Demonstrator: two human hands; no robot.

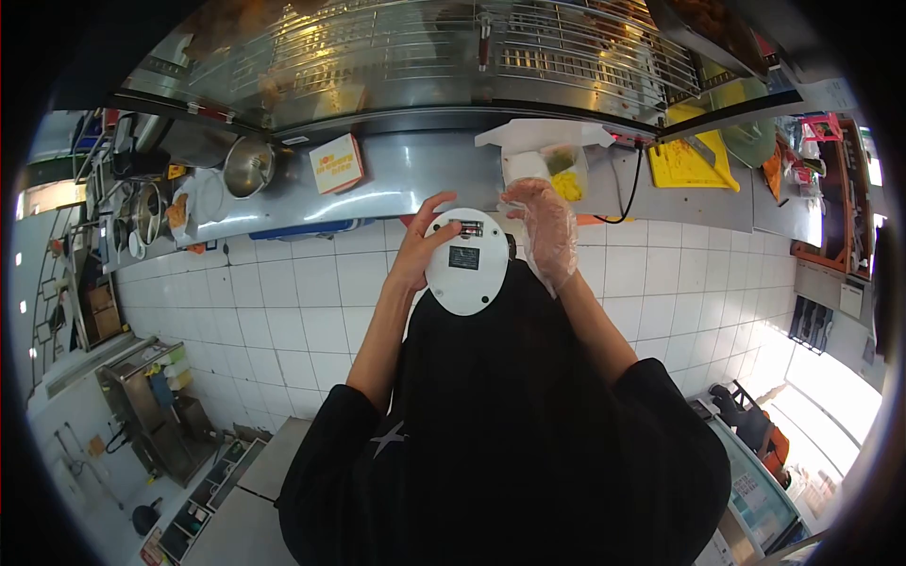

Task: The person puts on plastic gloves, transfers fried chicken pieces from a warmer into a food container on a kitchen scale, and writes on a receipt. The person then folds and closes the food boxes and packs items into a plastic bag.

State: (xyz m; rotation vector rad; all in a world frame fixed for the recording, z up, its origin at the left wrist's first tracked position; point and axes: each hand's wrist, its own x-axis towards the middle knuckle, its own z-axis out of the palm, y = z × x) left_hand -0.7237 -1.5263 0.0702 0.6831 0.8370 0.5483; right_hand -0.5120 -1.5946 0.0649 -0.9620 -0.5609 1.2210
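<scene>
My left hand (420, 243) grips a white oval kitchen scale (464, 288), turned so its underside faces me. Small round feet, a dark label and an uncovered battery compartment (468, 228) show on it. The left thumb presses at the compartment, where batteries seem to lie. My right hand (547, 226), in a clear plastic glove, is just right of the scale with its fingers curled but apart, holding nothing I can see. Beyond that hand, an open food box (525, 168) on the steel counter contains something white, something green and yellow pieces.
A small printed carton (336, 164) and a metal bowl (249, 168) stand on the counter (396, 170) to the left. A yellow board (694, 165) lies to the right, near a black cable (638, 184). A glass cabinet with wire racks (377, 47) rises behind. Another person (755, 429) is far right.
</scene>
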